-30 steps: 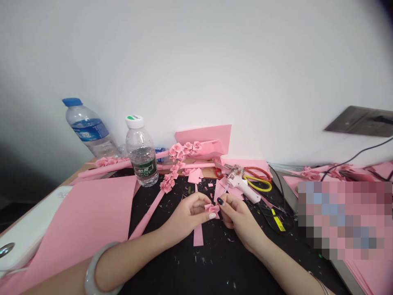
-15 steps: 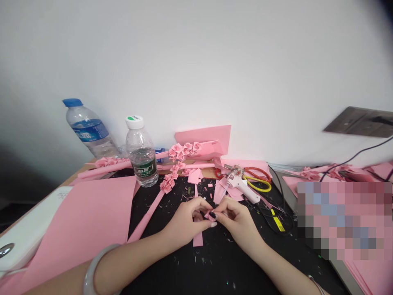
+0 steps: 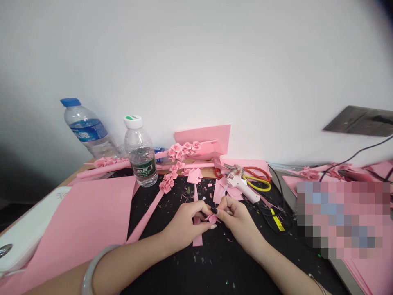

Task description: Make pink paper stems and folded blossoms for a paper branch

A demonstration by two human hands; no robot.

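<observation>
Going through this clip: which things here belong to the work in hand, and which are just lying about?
In hand: left hand and right hand, pinching a small folded pink paper piece; pink paper strip beneath them.

Lying about: hot glue gun, scissors, green-capped water bottle, blue-capped water bottle, pink paper sheet.

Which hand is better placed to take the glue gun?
Probably the right hand: it is closest to the glue gun, while the left hand is farther away; both hold the pink paper.
</observation>
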